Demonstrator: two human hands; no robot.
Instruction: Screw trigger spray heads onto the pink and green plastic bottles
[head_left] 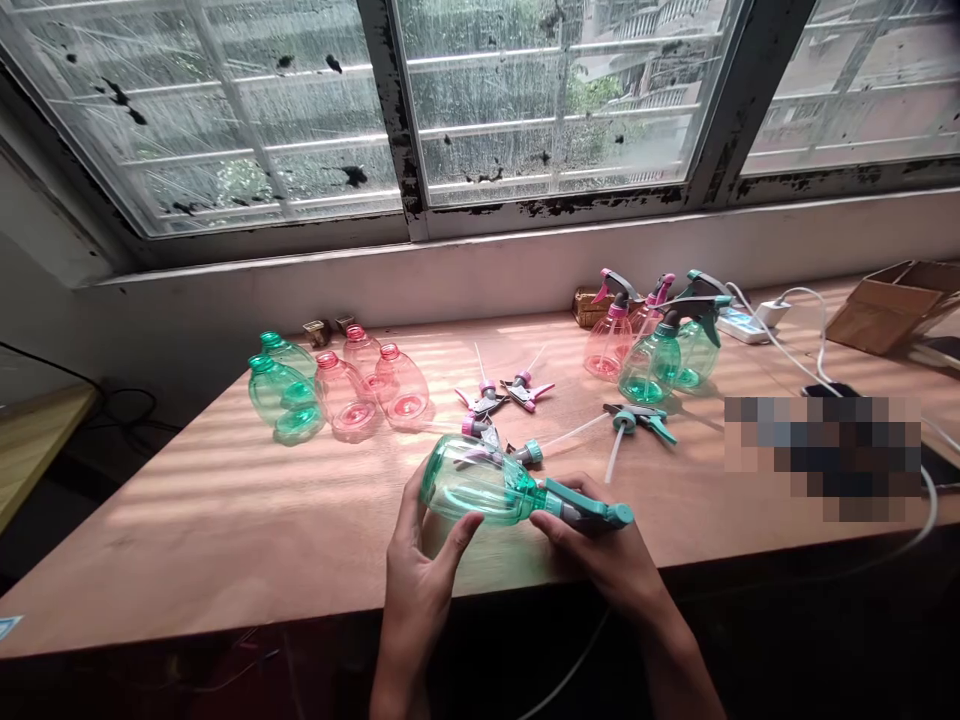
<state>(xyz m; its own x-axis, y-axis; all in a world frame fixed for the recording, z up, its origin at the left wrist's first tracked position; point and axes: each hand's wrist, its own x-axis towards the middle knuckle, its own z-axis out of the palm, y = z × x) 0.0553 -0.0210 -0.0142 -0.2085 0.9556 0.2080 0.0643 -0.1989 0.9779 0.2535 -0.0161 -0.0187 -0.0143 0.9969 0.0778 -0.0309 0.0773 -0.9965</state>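
Observation:
A clear green spray bottle lies tilted on its side between my hands, above the front of the table. My left hand is wrapped round the body near its base. At the neck, my right hand grips the collar of the teal and grey spray head, which sits on the bottle's mouth. Just beyond lie loose pink spray heads and teal ones with thin white tubes. Part of one loose head is hidden behind the bottle.
Headless green bottles and pink bottles stand at the left. Complete spray bottles stand at the back right. White cables, a power strip and a cardboard box occupy the right. The window wall bounds the back.

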